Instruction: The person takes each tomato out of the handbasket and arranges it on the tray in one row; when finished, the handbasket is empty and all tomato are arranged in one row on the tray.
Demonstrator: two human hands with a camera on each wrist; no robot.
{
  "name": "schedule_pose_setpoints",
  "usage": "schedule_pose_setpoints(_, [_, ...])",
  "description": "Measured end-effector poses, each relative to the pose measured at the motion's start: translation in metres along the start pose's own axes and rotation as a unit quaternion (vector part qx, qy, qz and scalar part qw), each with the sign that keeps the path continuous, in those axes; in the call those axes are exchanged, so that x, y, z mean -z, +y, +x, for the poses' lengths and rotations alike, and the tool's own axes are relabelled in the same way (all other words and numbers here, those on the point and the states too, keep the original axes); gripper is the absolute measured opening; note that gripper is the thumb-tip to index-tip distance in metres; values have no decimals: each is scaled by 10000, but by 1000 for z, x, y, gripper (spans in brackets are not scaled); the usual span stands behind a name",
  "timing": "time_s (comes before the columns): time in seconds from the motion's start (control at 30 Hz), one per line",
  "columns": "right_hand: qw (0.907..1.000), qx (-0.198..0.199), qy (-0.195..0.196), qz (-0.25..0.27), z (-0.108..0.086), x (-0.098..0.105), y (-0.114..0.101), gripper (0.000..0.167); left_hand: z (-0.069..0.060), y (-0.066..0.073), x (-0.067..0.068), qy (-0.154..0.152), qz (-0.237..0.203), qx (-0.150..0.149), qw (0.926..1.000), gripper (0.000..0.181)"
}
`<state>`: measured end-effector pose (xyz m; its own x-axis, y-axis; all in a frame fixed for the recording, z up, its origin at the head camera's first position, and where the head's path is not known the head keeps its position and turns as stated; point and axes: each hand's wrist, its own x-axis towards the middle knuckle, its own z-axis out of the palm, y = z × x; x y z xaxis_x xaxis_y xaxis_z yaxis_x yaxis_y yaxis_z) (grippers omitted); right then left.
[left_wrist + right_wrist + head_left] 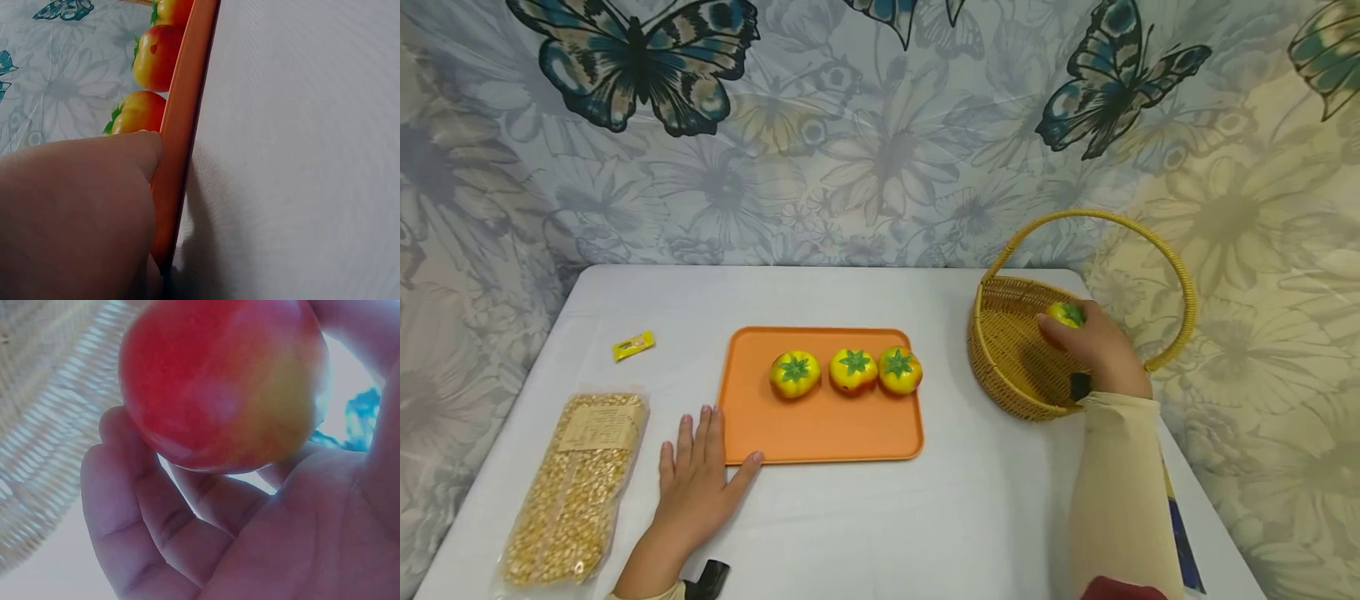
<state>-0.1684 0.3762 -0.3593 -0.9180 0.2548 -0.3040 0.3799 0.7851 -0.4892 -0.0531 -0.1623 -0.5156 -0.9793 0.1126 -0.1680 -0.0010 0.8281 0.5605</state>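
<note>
My right hand (1101, 343) grips a yellow-red persimmon (1066, 314) with a green leafy top, at the mouth of a wicker basket (1018, 350). In the right wrist view, the persimmon's smooth red and yellow side (219, 387) shows between the thumb and curled fingers. Three similar persimmons (795, 373) sit in a row on an orange tray (820, 435). My left hand (696, 483) lies with its fingers straight at the tray's near left corner. Its thumb touches the tray rim (181, 125) in the left wrist view.
A clear bag of yellow kernels (568, 492) lies at the left of the white table (880, 525). Behind it is a small yellow packet (633, 346). The basket's tall handle (1183, 292) arches beside my right forearm. A dark blue item (1183, 542) lies partly hidden beyond the sleeve.
</note>
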Motion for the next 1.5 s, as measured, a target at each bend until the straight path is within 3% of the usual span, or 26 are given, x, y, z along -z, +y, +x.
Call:
schedule_pose_setpoints(0.13, [9995, 234, 131, 149, -10, 3, -16, 110, -1, -1, 1, 40, -2, -13, 10000, 106])
schedule_pose_setpoints(0.37, [9973, 702, 101, -176, -18, -7, -57, 110, -1, -1, -1, 75, -33, -24, 10000, 106])
schedule_pose_setpoints(0.67, [9908, 1334, -122, 205, -22, -53, -117, 92, -2, -2, -4, 106, 20, -45, 9999, 105])
schedule_pose_setpoints(0.87, [9867, 1611, -187, 74, -24, -89, -149, 84, -3, -3, -4, 116, 6, -58, 9999, 105])
schedule_pose_setpoints(1.5, [9707, 2343, -532, -54, -49, -156, -214, 79, 1, -2, -2, 214, -4, -133, 9997, 104])
